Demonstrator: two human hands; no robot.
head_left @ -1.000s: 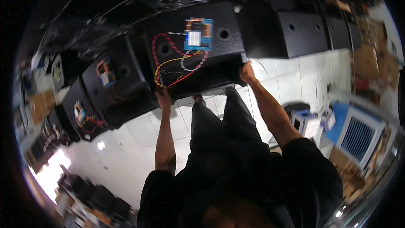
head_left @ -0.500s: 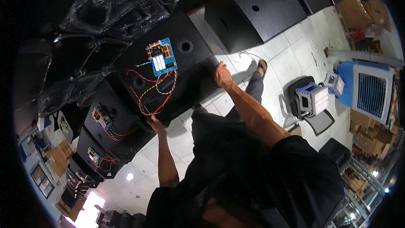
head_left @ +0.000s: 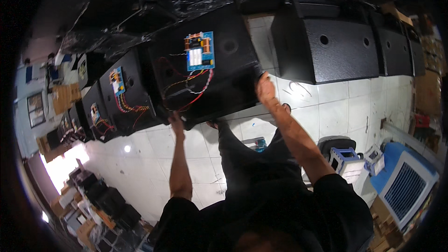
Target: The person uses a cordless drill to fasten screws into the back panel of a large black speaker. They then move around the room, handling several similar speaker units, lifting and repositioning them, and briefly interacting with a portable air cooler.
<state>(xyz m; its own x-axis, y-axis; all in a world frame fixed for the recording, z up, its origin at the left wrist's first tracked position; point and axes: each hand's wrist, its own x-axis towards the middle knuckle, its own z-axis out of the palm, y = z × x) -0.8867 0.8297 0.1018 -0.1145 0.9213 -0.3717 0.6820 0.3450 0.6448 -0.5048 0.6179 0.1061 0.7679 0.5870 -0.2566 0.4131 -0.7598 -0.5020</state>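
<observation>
A black speaker cabinet (head_left: 219,86) lies in front of me with a blue crossover circuit board (head_left: 207,49) on its top. Copper coils and white blocks sit on the board, and red, yellow, black and white wires (head_left: 201,94) trail from it toward the near left corner. At that corner my left hand (head_left: 176,125) grips the cabinet's edge, its fingertips partly hidden. My right hand (head_left: 266,89) is closed around the right side edge near the front.
More cabinets stand in a row on the left, two with similar boards (head_left: 116,81). To the right stands another cabinet (head_left: 343,49) with round holes. Plastic-wrapped black boxes (head_left: 196,0) line the back. A folding stool (head_left: 345,158) and a blue-white air cooler (head_left: 403,184) stand on the tiled floor (head_left: 340,112).
My view has turned, so the cabinet now lies straighter across it. Both hands stay at the cabinet's edges. The wires near my left hand hang lower and flatter than before.
</observation>
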